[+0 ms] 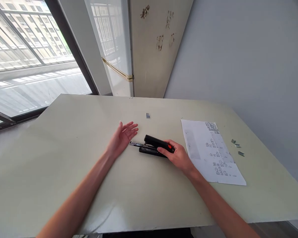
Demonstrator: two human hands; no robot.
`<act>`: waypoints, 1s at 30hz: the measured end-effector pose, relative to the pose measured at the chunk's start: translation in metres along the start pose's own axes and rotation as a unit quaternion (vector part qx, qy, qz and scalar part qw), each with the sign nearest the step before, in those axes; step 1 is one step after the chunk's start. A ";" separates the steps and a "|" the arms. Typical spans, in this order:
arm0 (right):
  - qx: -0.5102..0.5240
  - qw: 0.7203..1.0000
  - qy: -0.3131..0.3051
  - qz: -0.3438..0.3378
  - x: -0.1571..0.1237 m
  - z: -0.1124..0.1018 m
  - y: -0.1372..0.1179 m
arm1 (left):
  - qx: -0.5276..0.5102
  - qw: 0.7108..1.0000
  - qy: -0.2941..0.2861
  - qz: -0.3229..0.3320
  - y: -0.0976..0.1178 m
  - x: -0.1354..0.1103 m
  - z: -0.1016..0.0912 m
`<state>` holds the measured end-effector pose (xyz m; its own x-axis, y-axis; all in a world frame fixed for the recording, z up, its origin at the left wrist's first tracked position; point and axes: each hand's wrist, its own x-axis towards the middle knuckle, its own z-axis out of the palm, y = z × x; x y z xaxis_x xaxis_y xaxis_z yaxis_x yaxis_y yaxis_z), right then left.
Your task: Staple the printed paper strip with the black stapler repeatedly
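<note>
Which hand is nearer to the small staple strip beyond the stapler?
Left. The left hand lies open on the table, its fingers just short of the staple strip. The right hand is farther back, gripping the rear of the stapler.

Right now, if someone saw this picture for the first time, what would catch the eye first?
The black stapler in the middle of the pale table stands out first. The right hand grips its rear end, and the left hand lies open just beside its metal front. A printed sheet of paper lies to the right, and a small strip of staples sits farther back.
</note>
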<state>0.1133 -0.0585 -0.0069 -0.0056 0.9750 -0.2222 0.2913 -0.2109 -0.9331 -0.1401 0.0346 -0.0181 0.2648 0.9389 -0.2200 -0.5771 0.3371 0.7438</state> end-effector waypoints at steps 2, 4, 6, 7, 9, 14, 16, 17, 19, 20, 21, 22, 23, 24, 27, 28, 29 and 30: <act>0.062 0.996 -0.023 0.065 -0.006 0.001 -0.004 | -0.078 0.995 0.021 -0.050 -0.005 -0.002 0.014; 0.143 0.980 -0.056 0.127 -0.010 0.002 -0.004 | -0.144 0.985 0.034 -0.085 -0.009 -0.009 0.028; 0.217 0.957 -0.089 0.170 -0.012 0.005 -0.004 | -0.205 0.972 0.045 -0.103 -0.012 -0.017 0.040; 0.243 0.947 -0.104 0.182 -0.012 0.006 -0.005 | -0.232 0.965 0.050 -0.109 -0.013 -0.020 0.045; 0.271 0.934 -0.127 0.196 -0.014 0.008 -0.006 | -0.273 0.953 0.061 -0.117 -0.013 -0.024 0.051; 0.286 0.926 -0.144 0.199 -0.021 0.012 -0.013 | -0.313 0.939 0.080 -0.119 -0.012 -0.027 0.053; 0.281 0.930 -0.143 0.187 -0.025 0.012 -0.014 | -0.313 0.939 0.087 -0.114 -0.011 -0.027 0.051; 0.276 0.933 -0.142 0.181 -0.027 0.011 -0.014 | -0.311 0.939 0.089 -0.114 -0.011 -0.027 0.049; 0.264 0.939 -0.135 0.174 -0.031 0.009 -0.015 | -0.304 0.942 0.087 -0.117 -0.011 -0.027 0.046; 0.255 0.943 -0.128 0.172 -0.033 0.008 -0.016 | -0.287 0.947 0.085 -0.118 -0.011 -0.027 0.044; 0.245 0.948 -0.116 0.168 -0.035 0.006 -0.016 | -0.262 0.954 0.086 -0.118 -0.010 -0.027 0.041; 0.231 0.954 -0.101 0.161 -0.037 0.003 -0.017 | -0.233 0.962 0.088 -0.115 -0.010 -0.029 0.039; 0.214 0.962 -0.082 0.150 -0.040 0.000 -0.017 | -0.209 0.967 0.093 -0.113 -0.009 -0.031 0.036; 0.190 0.971 -0.060 0.135 -0.042 -0.004 -0.018 | -0.181 0.973 0.094 -0.110 -0.008 -0.034 0.034; 0.077 0.995 0.010 0.070 -0.047 -0.016 -0.015 | 0.022 0.995 0.065 -0.076 -0.005 -0.050 0.030; 0.034 0.998 0.031 0.044 -0.048 -0.020 -0.013 | 0.136 0.988 0.044 -0.054 -0.004 -0.056 0.030; -0.007 0.999 0.049 0.018 -0.049 -0.022 -0.010 | 0.249 0.968 0.022 -0.032 -0.004 -0.062 0.030; -0.042 0.997 0.064 -0.007 -0.049 -0.023 -0.006 | 0.347 0.938 -0.002 -0.013 -0.005 -0.066 0.030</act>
<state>0.1342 -0.1033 0.0160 0.1097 0.9798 -0.1670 0.3717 -0.1963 -0.9074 -0.1311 -0.0314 0.0118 0.2750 0.9302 -0.2433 0.0707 0.2329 0.9699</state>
